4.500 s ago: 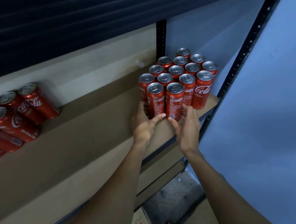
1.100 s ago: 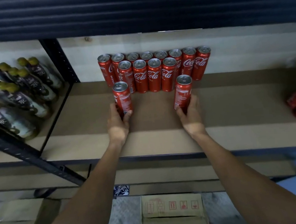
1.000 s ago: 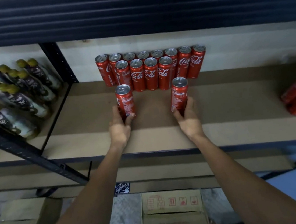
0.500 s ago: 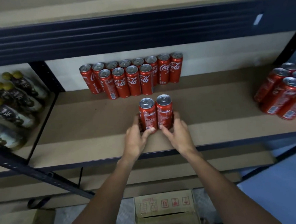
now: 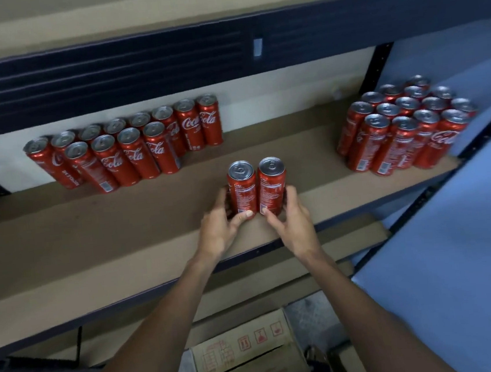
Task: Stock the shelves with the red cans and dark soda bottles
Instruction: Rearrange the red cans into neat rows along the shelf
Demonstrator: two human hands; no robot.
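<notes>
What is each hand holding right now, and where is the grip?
The left hand grips the left red can, right hand the right red can, each round the lower body. The cans stand upright, side by side on the shelf.

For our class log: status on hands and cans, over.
Left hand grips left Coca-Cola can, right hand grips right Coca-Cola can. Both upright, touching. Bare shelf board to left can group and right can group.
</notes>
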